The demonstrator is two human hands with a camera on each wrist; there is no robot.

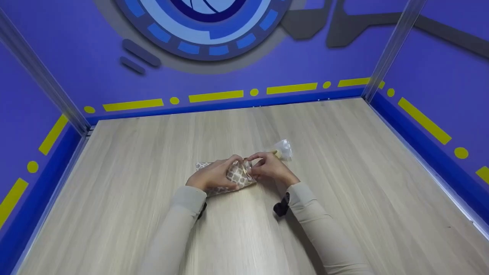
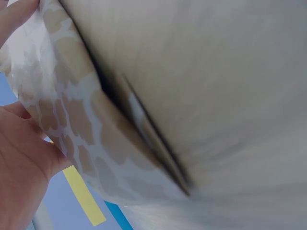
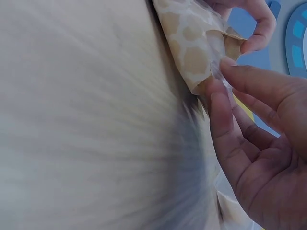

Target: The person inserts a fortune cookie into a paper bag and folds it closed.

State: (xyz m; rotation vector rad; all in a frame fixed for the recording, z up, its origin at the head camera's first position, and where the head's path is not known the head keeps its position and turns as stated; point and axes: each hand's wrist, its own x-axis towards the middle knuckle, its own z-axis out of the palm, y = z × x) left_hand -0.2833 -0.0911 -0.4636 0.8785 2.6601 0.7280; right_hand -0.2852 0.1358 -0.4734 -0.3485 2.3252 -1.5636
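Note:
A flat paper packet (image 1: 237, 176) with a tan-and-white blotched pattern lies on the table in front of me. My left hand (image 1: 214, 176) grips it from the left, thumb on the near edge and fingers on the far edge. In the left wrist view the packet (image 2: 79, 120) bulges, and a slit-like fold runs along its underside. My right hand (image 3: 261, 129) pinches the packet's right end between thumb and fingers. Clear film shows at that end, and a tan flap stands up there. What is inside the packet is hidden.
Just beyond my right hand lies a clear plastic bag (image 1: 284, 148) with something yellowish at its near end. The wood-grain table (image 1: 153, 149) is bounded by blue panels (image 1: 214, 82) at the back and both sides.

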